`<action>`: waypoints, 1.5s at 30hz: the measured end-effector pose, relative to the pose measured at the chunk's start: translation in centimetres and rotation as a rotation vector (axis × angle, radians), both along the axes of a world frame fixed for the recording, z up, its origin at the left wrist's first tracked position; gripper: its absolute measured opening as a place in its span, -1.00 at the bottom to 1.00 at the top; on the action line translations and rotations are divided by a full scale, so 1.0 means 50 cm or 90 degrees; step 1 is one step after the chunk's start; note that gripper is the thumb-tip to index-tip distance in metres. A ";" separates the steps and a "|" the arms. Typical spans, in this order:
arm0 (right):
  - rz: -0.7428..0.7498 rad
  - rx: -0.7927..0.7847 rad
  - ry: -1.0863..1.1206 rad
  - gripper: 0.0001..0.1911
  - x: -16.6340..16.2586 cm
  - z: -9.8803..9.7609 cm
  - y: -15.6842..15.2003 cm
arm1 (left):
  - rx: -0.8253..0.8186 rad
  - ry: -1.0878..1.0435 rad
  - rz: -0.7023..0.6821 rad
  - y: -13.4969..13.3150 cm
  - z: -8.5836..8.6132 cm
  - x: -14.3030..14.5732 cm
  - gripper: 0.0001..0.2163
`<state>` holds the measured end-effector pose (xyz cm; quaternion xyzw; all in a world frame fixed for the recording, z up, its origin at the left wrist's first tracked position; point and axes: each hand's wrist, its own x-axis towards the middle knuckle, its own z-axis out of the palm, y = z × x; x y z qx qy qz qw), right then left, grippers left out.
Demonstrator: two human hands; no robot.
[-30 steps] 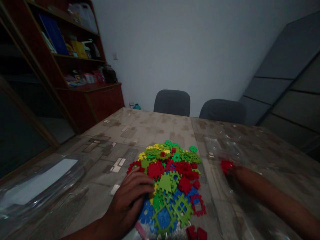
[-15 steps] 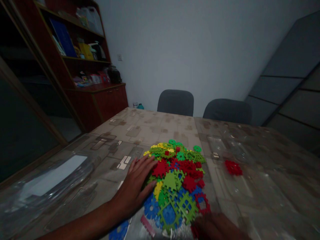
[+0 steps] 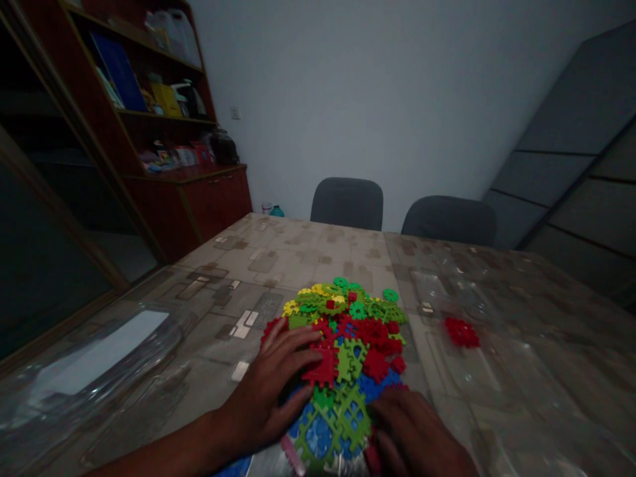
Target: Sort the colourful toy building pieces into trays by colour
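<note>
A heap of gear-edged plastic building pieces (image 3: pixel 348 361) in red, green, yellow and blue lies in front of me. My left hand (image 3: pixel 275 377) rests on the heap's left side, fingers stretched and slightly apart, their tips over a red square piece (image 3: pixel 326 371). Its thumb points toward the green pieces below. My right hand (image 3: pixel 420 434) is at the heap's near right edge, fingers bent beside a green lattice piece (image 3: pixel 354 414). A dark red piece (image 3: pixel 372 457) shows by its thumb. Shadow and blur hide whether that hand grips anything.
A separate red piece (image 3: pixel 462 332) lies to the right among clear plastic packaging (image 3: pixel 477 371). Clear wrapping with a white card (image 3: pixel 119 348) lies at the left. Two grey chairs (image 3: pixel 348 202) stand beyond the patterned table (image 3: pixel 278 252). A pink toothed strip (image 3: pixel 292 454) is near the front.
My left hand has shifted slightly down over the heap, and a red square piece now shows under its fingertips. My right hand has moved up to the heap's edge; the green lattice pieces sit farther left.
</note>
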<state>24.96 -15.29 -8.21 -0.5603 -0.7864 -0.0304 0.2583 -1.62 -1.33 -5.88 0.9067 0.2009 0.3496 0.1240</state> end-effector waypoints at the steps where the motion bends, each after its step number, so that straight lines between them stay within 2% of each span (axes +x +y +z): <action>1: 0.002 0.008 -0.015 -0.55 0.008 0.007 0.005 | 0.005 0.009 -0.018 -0.004 0.000 0.000 -0.61; 4: -0.025 -0.010 -0.063 -0.38 0.014 0.036 0.019 | 0.013 0.035 -0.070 -0.011 -0.005 -0.002 -0.56; 7: -0.095 -0.057 -0.096 -0.26 -0.001 0.072 0.034 | 0.013 0.047 -0.110 -0.012 -0.008 -0.004 -0.58; 9: -0.130 -0.072 -0.101 -0.31 -0.016 0.092 0.044 | 0.020 0.029 -0.105 -0.010 -0.007 -0.006 -0.63; 11: -0.117 -0.087 -0.083 -0.45 -0.026 0.100 0.050 | 0.024 -0.004 -0.060 -0.004 -0.007 -0.008 -0.66; 15: -0.051 -0.152 -0.072 -0.69 -0.040 0.073 0.044 | -0.021 -0.015 0.025 0.009 -0.012 -0.010 -0.68; 17: -0.089 -0.166 -0.096 -0.61 -0.051 0.052 0.037 | -0.046 0.007 0.032 0.012 -0.016 -0.007 -0.68; 20: -0.144 -0.136 -0.115 -0.45 -0.068 0.029 0.030 | -0.049 0.020 0.024 0.011 -0.015 -0.003 -0.63; 22: -0.139 -0.115 -0.101 -0.47 -0.070 0.023 0.029 | -0.035 0.014 0.015 0.007 -0.010 -0.003 -0.62; 25: -0.097 -0.141 -0.038 -0.64 -0.055 0.025 0.034 | -0.006 0.000 -0.018 -0.001 0.002 -0.006 -0.64; 29: -0.081 -0.196 0.061 -0.86 -0.031 0.039 0.040 | 0.029 0.044 -0.135 -0.017 0.019 -0.006 -0.84; 32: -0.095 -0.274 0.130 -0.89 -0.029 0.054 0.040 | 0.045 0.133 -0.178 -0.029 0.035 0.000 -0.67; 35: -0.092 -0.312 0.188 -0.84 -0.030 0.064 0.039 | 0.049 0.205 -0.179 -0.037 0.044 0.005 -0.50; 37: -0.104 -0.310 0.200 -0.81 -0.029 0.066 0.037 | 0.046 0.214 -0.161 -0.041 0.036 0.005 -0.46; 40: -0.128 -0.289 0.178 -0.80 -0.025 0.065 0.034 | 0.030 0.194 -0.134 -0.046 0.007 0.005 -0.47; 43: -0.115 -0.225 0.140 -0.85 -0.027 0.064 0.031 | 0.022 0.174 -0.128 -0.049 -0.018 0.005 -0.50; 45: -0.113 -0.178 0.113 -0.87 -0.035 0.066 0.029 | 0.020 0.162 -0.131 -0.051 -0.024 0.005 -0.60</action>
